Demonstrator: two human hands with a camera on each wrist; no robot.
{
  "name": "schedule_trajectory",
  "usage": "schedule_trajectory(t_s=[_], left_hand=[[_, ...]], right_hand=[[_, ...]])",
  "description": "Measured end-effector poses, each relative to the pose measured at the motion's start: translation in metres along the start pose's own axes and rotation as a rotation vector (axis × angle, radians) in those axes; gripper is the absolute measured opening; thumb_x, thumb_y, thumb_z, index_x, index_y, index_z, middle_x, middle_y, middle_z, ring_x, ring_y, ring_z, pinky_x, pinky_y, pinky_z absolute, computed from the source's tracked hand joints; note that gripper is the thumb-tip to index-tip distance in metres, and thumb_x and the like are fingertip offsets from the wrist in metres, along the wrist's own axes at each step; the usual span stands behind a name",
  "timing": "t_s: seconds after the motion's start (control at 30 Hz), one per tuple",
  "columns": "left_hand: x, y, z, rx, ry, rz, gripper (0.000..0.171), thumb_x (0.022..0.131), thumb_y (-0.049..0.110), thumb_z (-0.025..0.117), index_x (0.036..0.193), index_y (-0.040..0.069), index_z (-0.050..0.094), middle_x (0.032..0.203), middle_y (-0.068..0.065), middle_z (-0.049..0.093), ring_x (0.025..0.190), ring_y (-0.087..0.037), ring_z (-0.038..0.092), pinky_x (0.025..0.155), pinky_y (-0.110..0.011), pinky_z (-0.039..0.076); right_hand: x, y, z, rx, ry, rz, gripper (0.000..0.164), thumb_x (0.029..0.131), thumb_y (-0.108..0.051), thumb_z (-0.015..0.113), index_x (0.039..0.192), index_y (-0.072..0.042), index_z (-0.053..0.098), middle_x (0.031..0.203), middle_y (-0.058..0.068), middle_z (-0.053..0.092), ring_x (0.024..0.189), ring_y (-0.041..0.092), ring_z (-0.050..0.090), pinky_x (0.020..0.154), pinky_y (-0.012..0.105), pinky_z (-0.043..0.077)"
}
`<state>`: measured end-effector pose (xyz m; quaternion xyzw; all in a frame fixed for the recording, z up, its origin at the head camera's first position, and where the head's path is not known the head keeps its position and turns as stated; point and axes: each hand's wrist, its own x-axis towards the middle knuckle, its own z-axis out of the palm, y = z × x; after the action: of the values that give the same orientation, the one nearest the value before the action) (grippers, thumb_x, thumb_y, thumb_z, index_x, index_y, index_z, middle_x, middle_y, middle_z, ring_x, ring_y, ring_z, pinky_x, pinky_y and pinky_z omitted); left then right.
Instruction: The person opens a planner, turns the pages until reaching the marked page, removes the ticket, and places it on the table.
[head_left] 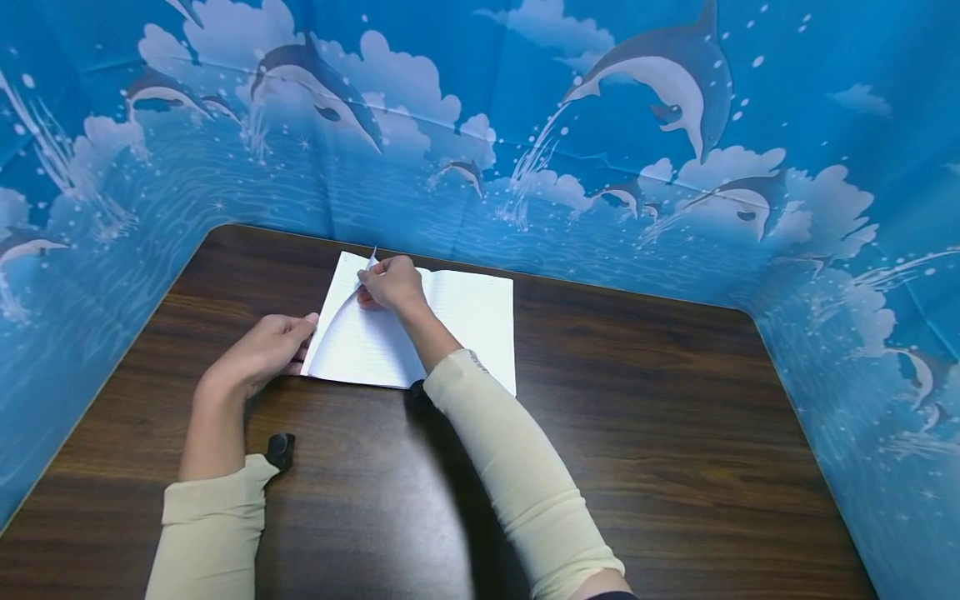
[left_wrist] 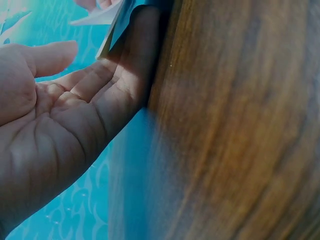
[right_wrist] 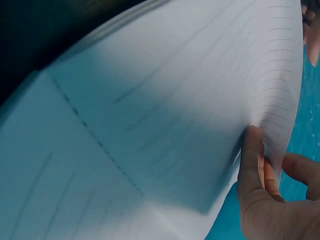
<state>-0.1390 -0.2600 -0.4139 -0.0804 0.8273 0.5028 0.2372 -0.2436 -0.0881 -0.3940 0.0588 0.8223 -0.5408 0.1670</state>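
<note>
Well, lined page (right_wrist: pixel 200 110) in right grip (head_left: pixel 393 285).

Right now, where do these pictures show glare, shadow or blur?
Head view: glare on the tabletop, shadow alongside the right sleeve; left wrist view: shadow over part of the left hand, wood grain soft; right wrist view: shading and blur across the notebook page.

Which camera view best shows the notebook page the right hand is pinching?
Right wrist: the page appears large and close, its curl plain. Head shows it small; left wrist, only a piece near the top.
</note>
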Motion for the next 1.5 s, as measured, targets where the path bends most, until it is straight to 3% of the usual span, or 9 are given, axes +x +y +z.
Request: schedule_trajectory(t_s=[0.2, 0.37, 0.6, 0.77, 0.9, 1.07, 1.27, 1.5], left_hand=[[0.002, -0.001, 0.001, 0.057, 0.012, 0.036, 0.067, 0.117, 0.04, 0.041, 0.153, -0.016, 0.044, 0.135, -0.026, 0.064, 0.102, -0.016, 0.063, 0.08, -0.025, 0.055], [0.002, -0.003, 0.001, 0.087, 0.028, 0.085, 0.057, 0.114, 0.029, 0.051, 0.148, -0.017, 0.05, 0.125, -0.022, 0.073, 0.095, -0.013, 0.063, 0.078, -0.027, 0.054], [0.001, -0.002, 0.0, 0.103, 0.031, 0.093, 0.053, 0.113, 0.017, 0.053, 0.15, -0.021, 0.044, 0.105, -0.011, 0.077, 0.082, -0.015, 0.06, 0.072, -0.03, 0.051], [0.0, -0.001, 0.001, 0.12, 0.037, 0.084, 0.053, 0.113, 0.016, 0.053, 0.149, -0.021, 0.044, 0.118, -0.02, 0.076, 0.084, -0.016, 0.06, 0.073, -0.03, 0.05], [0.001, -0.001, 0.001, 0.135, 0.041, 0.08, 0.051, 0.113, 0.016, 0.053, 0.148, -0.02, 0.046, 0.097, -0.011, 0.074, 0.083, -0.017, 0.058, 0.073, -0.031, 0.049], [0.002, -0.001, 0.002, 0.148, 0.039, 0.076, 0.05, 0.113, 0.016, 0.052, 0.147, -0.02, 0.047, 0.078, 0.001, 0.061, 0.081, -0.018, 0.054, 0.072, -0.031, 0.046], [0.002, -0.001, 0.002, 0.145, 0.034, 0.082, 0.049, 0.112, 0.015, 0.052, 0.146, -0.02, 0.049, 0.076, 0.002, 0.059, 0.081, -0.017, 0.053, 0.072, -0.031, 0.045], [0.002, -0.001, 0.001, 0.136, 0.027, 0.085, 0.049, 0.113, 0.015, 0.051, 0.146, -0.02, 0.048, 0.077, 0.002, 0.06, 0.079, -0.015, 0.053, 0.07, -0.03, 0.045]], right_hand=[[0.001, 0.004, 0.003, -0.02, 0.002, 0.003, 0.019, 0.106, -0.018, 0.07, 0.098, -0.002, 0.076, 0.08, 0.011, 0.08, 0.061, 0.017, 0.076, 0.06, 0.021, 0.06], [0.0, 0.007, 0.004, -0.042, 0.0, 0.007, 0.022, 0.106, -0.02, 0.071, 0.098, -0.001, 0.079, 0.081, 0.01, 0.08, 0.071, 0.02, 0.08, 0.062, 0.021, 0.06], [-0.003, 0.009, 0.005, -0.085, 0.008, -0.01, 0.02, 0.104, -0.019, 0.073, 0.098, -0.002, 0.081, 0.081, 0.009, 0.08, 0.073, 0.02, 0.08, 0.063, 0.019, 0.059], [-0.004, 0.01, 0.001, -0.087, -0.005, -0.013, 0.02, 0.104, -0.017, 0.073, 0.1, -0.001, 0.082, 0.085, 0.011, 0.082, 0.074, 0.02, 0.08, 0.064, 0.02, 0.06], [-0.004, 0.009, -0.003, -0.065, -0.024, -0.018, 0.02, 0.104, -0.015, 0.072, 0.102, 0.002, 0.082, 0.089, 0.014, 0.082, 0.075, 0.021, 0.08, 0.069, 0.024, 0.063], [-0.005, 0.008, -0.005, -0.068, -0.031, -0.024, 0.02, 0.104, -0.017, 0.073, 0.101, 0.001, 0.082, 0.087, 0.013, 0.081, 0.073, 0.021, 0.079, 0.069, 0.026, 0.063], [-0.006, 0.005, -0.007, -0.087, -0.027, -0.031, 0.02, 0.103, -0.018, 0.074, 0.1, 0.0, 0.082, 0.083, 0.011, 0.081, 0.066, 0.017, 0.075, 0.064, 0.023, 0.061], [-0.01, 0.0, -0.014, -0.076, -0.037, -0.046, 0.021, 0.104, -0.018, 0.073, 0.106, 0.002, 0.081, 0.092, 0.015, 0.082, 0.079, 0.024, 0.08, 0.072, 0.029, 0.064]])
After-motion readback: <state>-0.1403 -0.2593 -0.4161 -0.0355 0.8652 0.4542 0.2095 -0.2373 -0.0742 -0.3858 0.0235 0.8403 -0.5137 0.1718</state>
